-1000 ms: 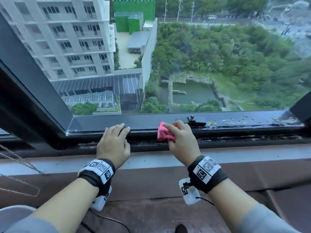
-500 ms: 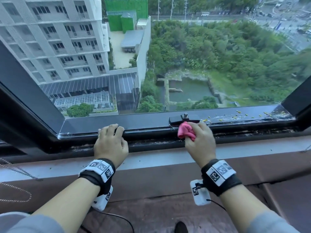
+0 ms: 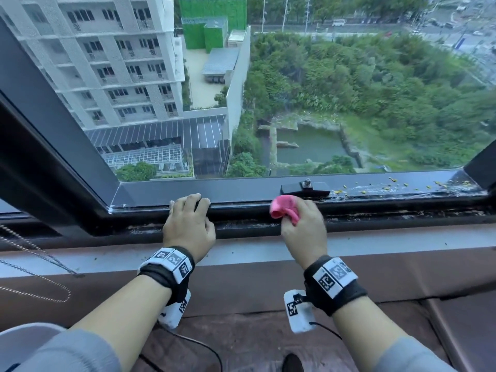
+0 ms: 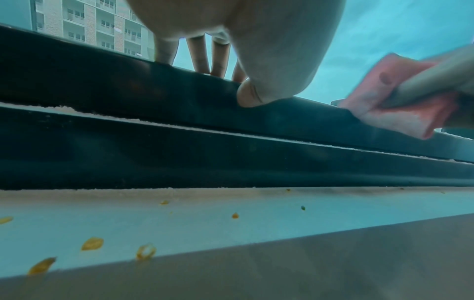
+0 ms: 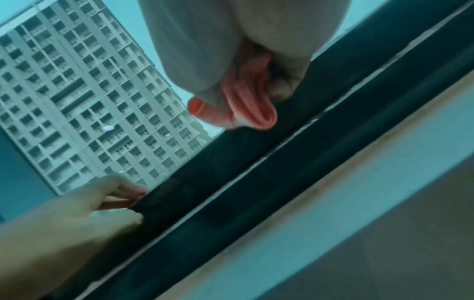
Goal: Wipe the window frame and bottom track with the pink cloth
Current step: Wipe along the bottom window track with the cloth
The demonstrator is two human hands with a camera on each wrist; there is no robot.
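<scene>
Window frame point(image 3: 241, 188) | left hand point(image 3: 188, 226) grips its edge | right hand point(image 3: 304, 232) clutches pink cloth point(image 3: 283, 209) beside latch point(image 3: 306, 188)

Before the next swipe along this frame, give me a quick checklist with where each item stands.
1. Grip: right hand holds the pink cloth bunched, ok.
2. Contact: cloth rests on the window frame, ok.
3. Brace: left hand grips the frame, fingers over its top edge, ok.
4. Path rightward free: not ok, a black bracket sits just behind the cloth.
5. Right stretch clean: not ok, yellow bits on the frame, grime along the bottom track.
6. Cloth's wiping face clean: cannot tell, hidden.
</scene>
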